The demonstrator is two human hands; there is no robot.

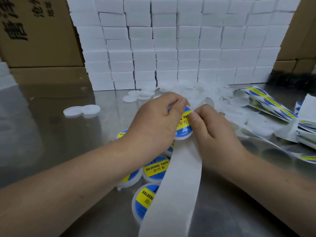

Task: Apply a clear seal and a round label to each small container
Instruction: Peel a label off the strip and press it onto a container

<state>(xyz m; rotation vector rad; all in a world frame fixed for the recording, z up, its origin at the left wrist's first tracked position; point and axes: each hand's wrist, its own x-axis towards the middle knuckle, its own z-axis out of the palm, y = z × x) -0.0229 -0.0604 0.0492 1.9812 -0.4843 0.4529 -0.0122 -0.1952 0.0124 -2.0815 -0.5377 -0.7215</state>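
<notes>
Left hand (153,120) is gripping one container (183,127) above the desk (68,142), fingers curled round its rim, blue-yellow label facing up. Right hand (210,130) is pinching that container's upper edge, thumb on the label (can't tell if a clear seal is between the fingertips). White backing strip (174,185) is trailing from under the hands toward the camera, lying over the labelled containers (156,168). Plain white lids (256,120) are piling up just behind.

A left hand (153,124) and a right hand (212,134) are gripping one of six labelled containers (184,124); five are lying on the bench (68,151), beside two clear lids (72,111) and one white strip (176,185)
</notes>
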